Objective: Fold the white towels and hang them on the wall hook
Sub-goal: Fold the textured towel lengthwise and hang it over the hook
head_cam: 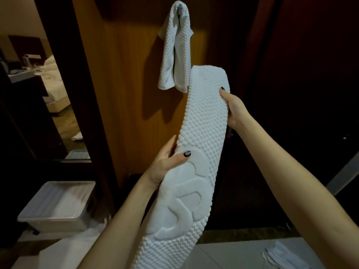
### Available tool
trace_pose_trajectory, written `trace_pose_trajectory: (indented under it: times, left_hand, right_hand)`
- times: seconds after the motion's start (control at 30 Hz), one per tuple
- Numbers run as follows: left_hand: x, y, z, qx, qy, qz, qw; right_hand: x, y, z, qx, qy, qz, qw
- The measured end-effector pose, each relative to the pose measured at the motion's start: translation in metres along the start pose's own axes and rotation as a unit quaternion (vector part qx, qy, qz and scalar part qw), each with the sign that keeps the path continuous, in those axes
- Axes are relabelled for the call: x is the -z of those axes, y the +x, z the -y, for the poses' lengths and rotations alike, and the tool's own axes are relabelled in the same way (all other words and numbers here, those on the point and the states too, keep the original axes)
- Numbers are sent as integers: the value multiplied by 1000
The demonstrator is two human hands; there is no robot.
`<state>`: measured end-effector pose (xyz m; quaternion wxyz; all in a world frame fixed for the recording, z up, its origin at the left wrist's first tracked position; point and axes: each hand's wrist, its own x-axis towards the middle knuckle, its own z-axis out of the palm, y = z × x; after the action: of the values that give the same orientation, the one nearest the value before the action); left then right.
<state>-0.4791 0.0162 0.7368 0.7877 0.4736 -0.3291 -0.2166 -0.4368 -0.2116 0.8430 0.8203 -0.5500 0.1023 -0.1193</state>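
A long folded white towel (pixel 196 152) with a bumpy weave and raised letters runs from the lower middle up toward the wall. My left hand (pixel 167 162) grips its left edge at mid-length, thumb lying on top. My right hand (pixel 233 107) holds its right edge near the upper end, thumb over the front. A second white towel (pixel 174 49) hangs doubled over the metal wall hook (pixel 180 6) on the wooden panel, just left of the held towel's top end.
A clear plastic bin (pixel 58 204) stands on the floor at lower left. A mirror (pixel 38 84) at left reflects a bed. White cloth (pixel 283 255) lies on a pale surface at lower right. Dark wooden doors fill the right.
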Motion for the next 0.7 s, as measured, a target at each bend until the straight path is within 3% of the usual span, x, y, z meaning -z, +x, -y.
trace_pose_trajectory:
  times: [0.17,0.27,0.43,0.6,0.7]
  left_hand:
    - [-11,0,-10,-31,19,-57,998]
    - [-14,4,-11,-52,12,-95,994]
    - [-11,13,-5,-55,36,-174,982]
    - [-13,21,-2,-45,59,-187,980]
    - [-11,30,-7,-47,115,-194,973]
  right_hand:
    - [10,-11,-32,-14,-28,-12,999]
    - [15,-35,-59,4,-114,17,993]
    - [31,-85,-89,36,-135,86,986]
    - [32,-101,-92,60,-124,143,980]
    - [28,-98,-85,90,-125,111,982]
